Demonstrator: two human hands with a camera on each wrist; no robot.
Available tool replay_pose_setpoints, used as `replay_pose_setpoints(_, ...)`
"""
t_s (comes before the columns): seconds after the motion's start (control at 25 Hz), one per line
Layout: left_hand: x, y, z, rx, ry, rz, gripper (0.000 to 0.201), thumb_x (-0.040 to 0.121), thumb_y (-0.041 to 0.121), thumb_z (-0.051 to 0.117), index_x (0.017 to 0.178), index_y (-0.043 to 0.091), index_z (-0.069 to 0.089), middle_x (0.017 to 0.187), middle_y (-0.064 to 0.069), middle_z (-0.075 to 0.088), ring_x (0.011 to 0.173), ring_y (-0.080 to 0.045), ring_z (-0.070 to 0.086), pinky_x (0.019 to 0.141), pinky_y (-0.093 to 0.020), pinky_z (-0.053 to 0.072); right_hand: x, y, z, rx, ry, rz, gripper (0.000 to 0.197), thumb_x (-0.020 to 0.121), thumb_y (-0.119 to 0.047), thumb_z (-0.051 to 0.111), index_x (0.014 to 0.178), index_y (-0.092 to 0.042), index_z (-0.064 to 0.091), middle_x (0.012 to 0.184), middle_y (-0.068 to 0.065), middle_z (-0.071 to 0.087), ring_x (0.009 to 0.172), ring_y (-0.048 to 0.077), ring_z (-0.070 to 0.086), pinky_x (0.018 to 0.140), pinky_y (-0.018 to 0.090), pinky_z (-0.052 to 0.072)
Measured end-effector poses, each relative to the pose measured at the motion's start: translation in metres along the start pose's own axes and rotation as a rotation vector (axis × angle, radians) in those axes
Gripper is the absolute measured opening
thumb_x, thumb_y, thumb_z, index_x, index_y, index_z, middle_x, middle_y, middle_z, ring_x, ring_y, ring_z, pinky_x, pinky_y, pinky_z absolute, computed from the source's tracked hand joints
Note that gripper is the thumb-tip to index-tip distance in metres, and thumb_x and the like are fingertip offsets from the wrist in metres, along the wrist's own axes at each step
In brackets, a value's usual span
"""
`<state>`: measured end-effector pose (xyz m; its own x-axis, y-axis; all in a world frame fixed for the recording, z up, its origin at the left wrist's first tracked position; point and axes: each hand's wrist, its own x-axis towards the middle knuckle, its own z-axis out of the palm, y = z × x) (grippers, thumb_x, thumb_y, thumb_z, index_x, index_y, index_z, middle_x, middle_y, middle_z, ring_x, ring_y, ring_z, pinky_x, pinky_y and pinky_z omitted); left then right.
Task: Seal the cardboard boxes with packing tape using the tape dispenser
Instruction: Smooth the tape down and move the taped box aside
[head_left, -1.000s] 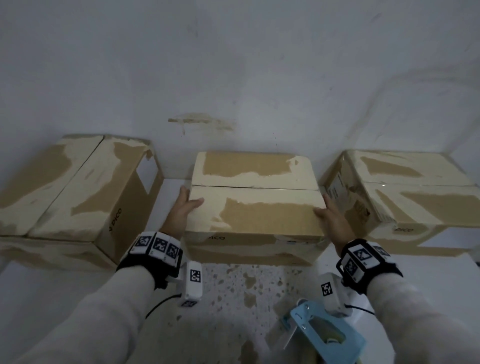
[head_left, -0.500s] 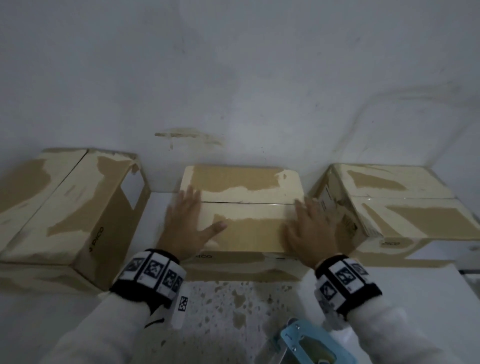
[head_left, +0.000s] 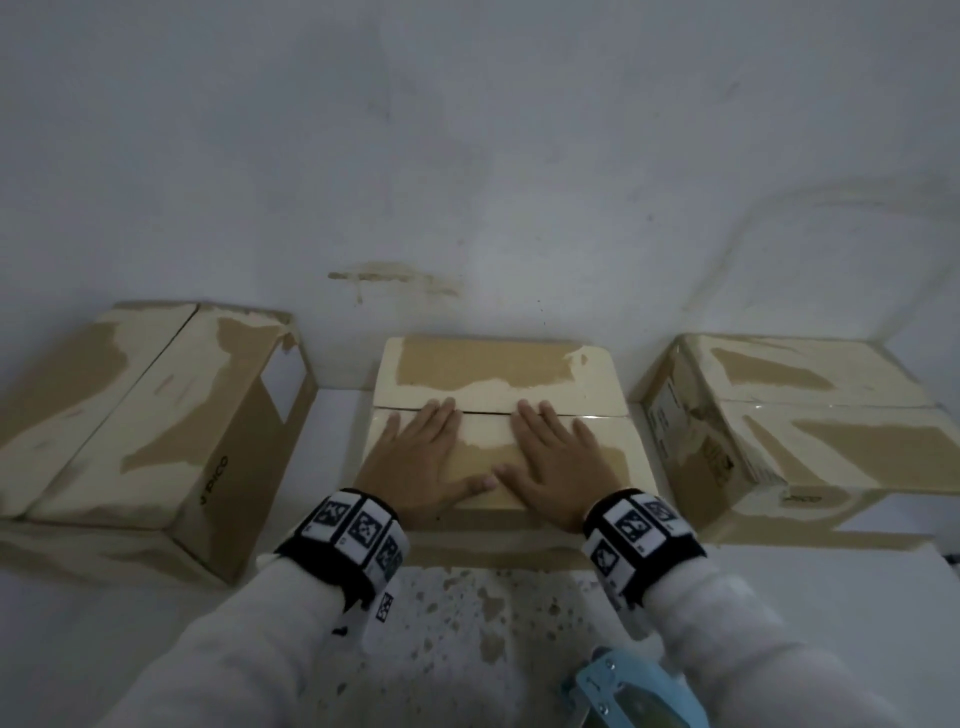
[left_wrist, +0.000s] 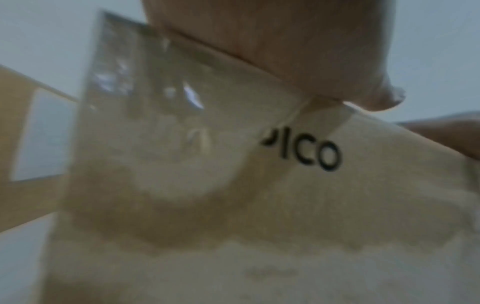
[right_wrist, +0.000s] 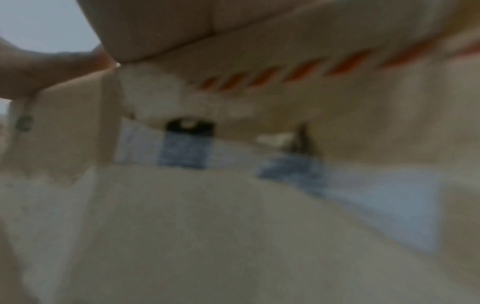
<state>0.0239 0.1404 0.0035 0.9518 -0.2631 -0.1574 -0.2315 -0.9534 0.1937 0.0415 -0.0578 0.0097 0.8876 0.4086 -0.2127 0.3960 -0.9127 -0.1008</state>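
Three worn cardboard boxes stand along the white wall. The middle box (head_left: 498, 374) has its two top flaps closed, with a dark seam between them. My left hand (head_left: 421, 457) lies flat on the near flap, fingers straight and reaching the seam. My right hand (head_left: 556, 457) lies flat beside it in the same way, the thumbs almost meeting. The light blue tape dispenser (head_left: 623, 691) lies on the table near my right forearm, partly cut off by the frame edge. The left wrist view shows the box front (left_wrist: 285, 205) with the print "PICO" under my palm; the right wrist view is blurred.
A left box (head_left: 130, 415) lies at an angle with its seam running away from me. A right box (head_left: 810, 426) sits close to the middle one. The white table (head_left: 467, 623) is speckled with brown spots in front of the middle box.
My hands left the sides of the middle box, moved onto its top, then slid toward each other. The box now sits nearer the wall.
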Motion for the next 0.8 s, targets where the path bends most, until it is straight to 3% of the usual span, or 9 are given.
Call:
replay_pose_setpoints(0.16, -0.012, -0.029, 0.002, -0.123, 0.072, -0.156, 0.132, 0.043, 0.095, -0.016, 0.151, 0.021, 0.001, 0.159, 0.003, -0.011, 0.147, -0.015, -0.009, 0.118, -0.045, 0.002, -0.020, 0.039, -0.001, 0.110, 0.051, 0.203, 0.083, 0.087, -0.068, 0.016, 0.150, -0.017, 0.000, 0.159, 0.001, -0.009, 0.147, 0.018, -0.009, 0.118, 0.043, 0.000)
replay_pose_setpoints(0.28, -0.013, -0.031, 0.003, -0.229, 0.079, -0.157, 0.136, 0.041, 0.098, -0.011, 0.152, 0.020, 0.003, 0.160, 0.002, -0.010, 0.147, -0.016, -0.011, 0.119, -0.040, 0.003, -0.020, 0.046, 0.000, 0.182, 0.074, 0.245, 0.086, 0.084, -0.071, 0.018, 0.150, -0.019, 0.002, 0.160, 0.000, -0.008, 0.147, 0.018, -0.007, 0.118, 0.046, 0.005)
replay_pose_setpoints(0.4, -0.015, -0.028, -0.002, -0.099, 0.051, -0.155, 0.138, 0.039, 0.101, -0.001, 0.151, 0.022, -0.003, 0.159, 0.002, -0.016, 0.146, -0.018, -0.017, 0.114, -0.049, -0.012, -0.024, 0.042, -0.002, 0.196, 0.126, 0.175, 0.098, 0.074, -0.082, 0.026, 0.150, -0.024, 0.005, 0.160, 0.000, -0.004, 0.147, 0.018, -0.006, 0.117, 0.049, -0.003)
replay_pose_setpoints(0.48, -0.018, -0.024, -0.004, 0.032, 0.005, -0.127, 0.141, 0.035, 0.102, 0.013, 0.150, 0.023, -0.010, 0.157, -0.001, -0.022, 0.144, -0.020, -0.024, 0.108, -0.055, -0.022, -0.033, 0.037, -0.003, 0.098, 0.132, 0.058, 0.115, 0.058, -0.093, 0.028, 0.149, -0.027, 0.004, 0.160, -0.001, -0.002, 0.147, 0.019, -0.006, 0.113, 0.046, -0.012)
replay_pose_setpoints(0.6, -0.018, -0.015, -0.003, 0.084, -0.061, -0.007, 0.141, 0.037, 0.099, 0.031, 0.149, 0.026, -0.013, 0.156, -0.004, -0.025, 0.143, -0.023, -0.025, 0.111, -0.054, -0.017, -0.037, 0.032, 0.000, -0.004, 0.047, -0.083, 0.129, 0.042, -0.097, 0.012, 0.149, -0.027, -0.003, 0.160, 0.005, -0.009, 0.147, 0.022, -0.010, 0.116, 0.042, -0.008)
replay_pose_setpoints(0.72, -0.010, -0.002, 0.001, 0.089, -0.090, -0.044, 0.133, 0.048, 0.091, 0.048, 0.149, 0.029, -0.013, 0.156, -0.001, -0.025, 0.144, -0.023, -0.022, 0.112, -0.059, -0.008, -0.038, 0.047, 0.005, -0.055, 0.019, -0.076, 0.130, 0.038, -0.095, -0.006, 0.149, -0.027, -0.005, 0.159, 0.007, -0.011, 0.147, 0.025, -0.009, 0.118, 0.042, 0.000)
replay_pose_setpoints(0.8, 0.000, 0.011, 0.002, 0.085, -0.094, -0.056, 0.129, 0.053, 0.089, 0.051, 0.149, 0.030, -0.012, 0.156, 0.000, -0.026, 0.145, -0.022, -0.022, 0.111, -0.062, -0.006, -0.041, 0.060, 0.001, -0.065, -0.001, -0.036, 0.125, 0.043, -0.093, 0.003, 0.149, -0.028, -0.006, 0.159, 0.006, -0.012, 0.147, 0.025, -0.010, 0.118, 0.041, 0.000)
